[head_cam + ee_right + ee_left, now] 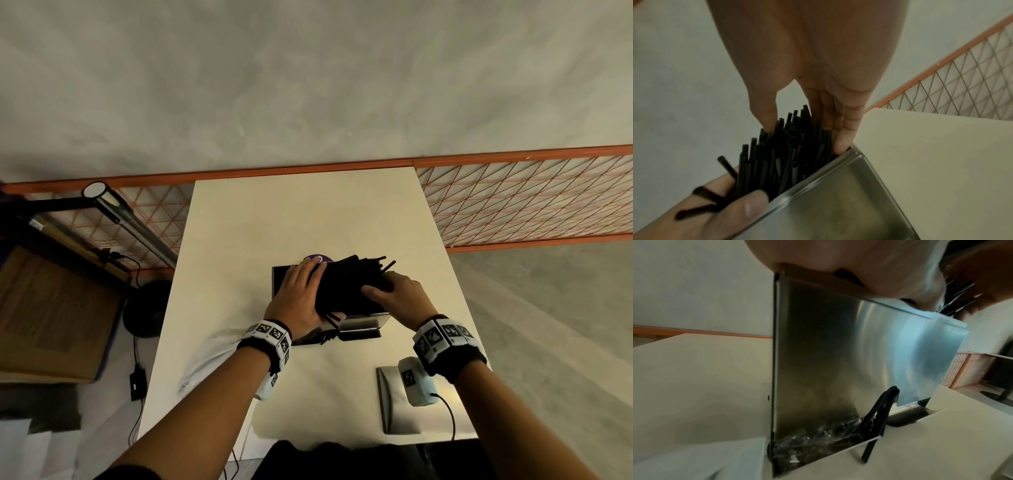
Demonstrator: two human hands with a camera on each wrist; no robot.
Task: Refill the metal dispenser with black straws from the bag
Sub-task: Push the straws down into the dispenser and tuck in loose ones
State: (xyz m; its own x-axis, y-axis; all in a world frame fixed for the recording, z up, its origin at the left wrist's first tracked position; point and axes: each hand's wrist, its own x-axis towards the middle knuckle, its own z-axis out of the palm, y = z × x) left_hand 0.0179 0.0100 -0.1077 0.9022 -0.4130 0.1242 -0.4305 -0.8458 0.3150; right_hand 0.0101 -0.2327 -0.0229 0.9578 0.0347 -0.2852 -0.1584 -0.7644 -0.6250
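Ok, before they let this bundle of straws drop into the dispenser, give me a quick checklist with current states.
1. Straw bundle held at both ends by left hand and right hand: ok.
2. Bundle over the metal dispenser opening: ok.
3. Straws all aligned: not ok, a few stick out crosswise by the left hand.
4. Stray straws outside, at the front tray: not ok.
5. Room left inside the dispenser: cannot tell.
6. Dispenser standing flat on the table: ok.
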